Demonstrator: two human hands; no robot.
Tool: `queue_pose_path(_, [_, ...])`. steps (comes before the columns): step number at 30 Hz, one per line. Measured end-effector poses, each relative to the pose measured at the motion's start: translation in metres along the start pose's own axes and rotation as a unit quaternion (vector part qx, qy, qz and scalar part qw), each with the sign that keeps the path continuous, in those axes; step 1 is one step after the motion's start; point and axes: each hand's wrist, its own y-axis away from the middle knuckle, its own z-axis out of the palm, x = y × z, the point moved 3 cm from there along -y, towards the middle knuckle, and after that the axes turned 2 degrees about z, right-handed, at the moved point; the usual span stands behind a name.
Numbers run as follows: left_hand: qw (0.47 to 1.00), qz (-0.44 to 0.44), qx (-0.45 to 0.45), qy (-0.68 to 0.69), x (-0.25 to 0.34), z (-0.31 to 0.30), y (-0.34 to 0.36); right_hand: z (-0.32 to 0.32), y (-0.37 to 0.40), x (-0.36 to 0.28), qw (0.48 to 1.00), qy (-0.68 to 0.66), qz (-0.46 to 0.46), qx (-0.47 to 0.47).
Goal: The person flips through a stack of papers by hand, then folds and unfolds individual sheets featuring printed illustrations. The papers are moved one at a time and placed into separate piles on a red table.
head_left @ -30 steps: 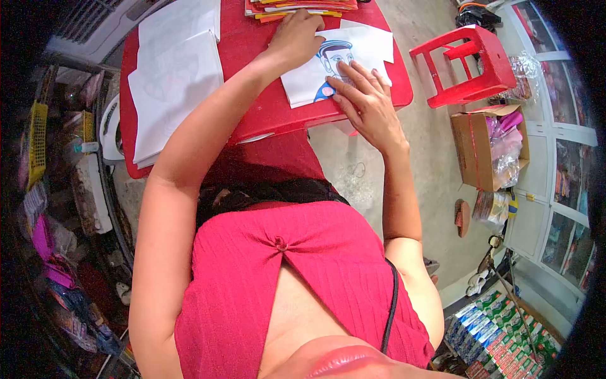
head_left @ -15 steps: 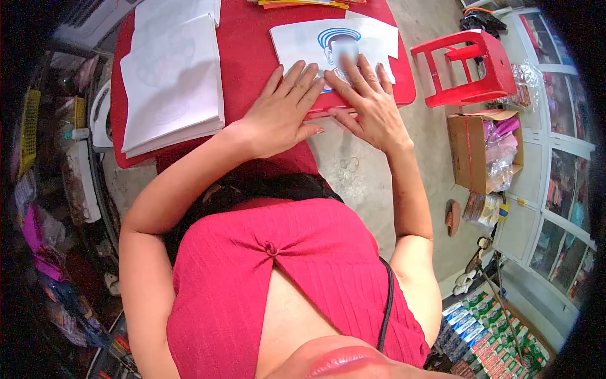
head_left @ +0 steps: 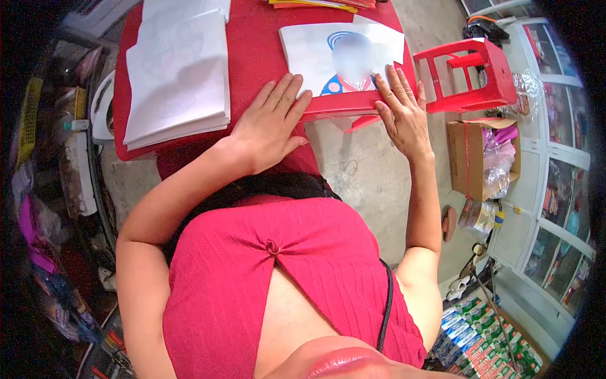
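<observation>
A white sheet with a colored printed picture (head_left: 309, 50) lies near the front edge of the red table (head_left: 259, 38). My left hand (head_left: 268, 120) rests with spread fingers at the sheet's lower left corner. On the opposite side, my right hand (head_left: 404, 117) touches the sheet's lower right corner and the table edge, fingers stretched out. Nothing is held in either hand. Part of the printed figure is blurred. To the left of my left hand sits a thick stack of white paper (head_left: 180, 82), with faint images showing through.
Yellow and orange folders or papers (head_left: 322, 5) lie at the table's far edge. Right of the table stands a red plastic stool (head_left: 499, 76). Beyond it are an open cardboard box (head_left: 467, 158), glass-front cabinets (head_left: 533, 170) and stacked small boxes (head_left: 486, 338) on the floor.
My right hand has slid right, from over the picture to the sheet's right corner, uncovering more of the print. My left hand has shifted slightly down toward the sheet's left corner.
</observation>
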Motion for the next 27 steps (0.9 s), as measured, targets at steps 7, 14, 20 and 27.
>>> queue_pose_path(7, [1.000,-0.009,0.018,0.004,0.002,-0.002,0.003,-0.017,-0.034,-0.033,0.999,0.032,0.013,0.027])
queue_pose_path(14, [0.999,-0.016,0.037,0.005,0.004,-0.001,0.005,0.036,-0.081,-0.087,0.991,-0.084,-0.102,-0.014])
queue_pose_path(20, [0.999,-0.010,0.044,0.022,0.003,-0.001,0.005,0.040,-0.092,-0.041,0.998,-0.036,-0.018,-0.045])
queue_pose_path(27, [0.999,-0.019,0.033,0.020,0.003,-0.001,0.005,0.042,-0.103,0.000,0.995,-0.024,0.068,-0.068])
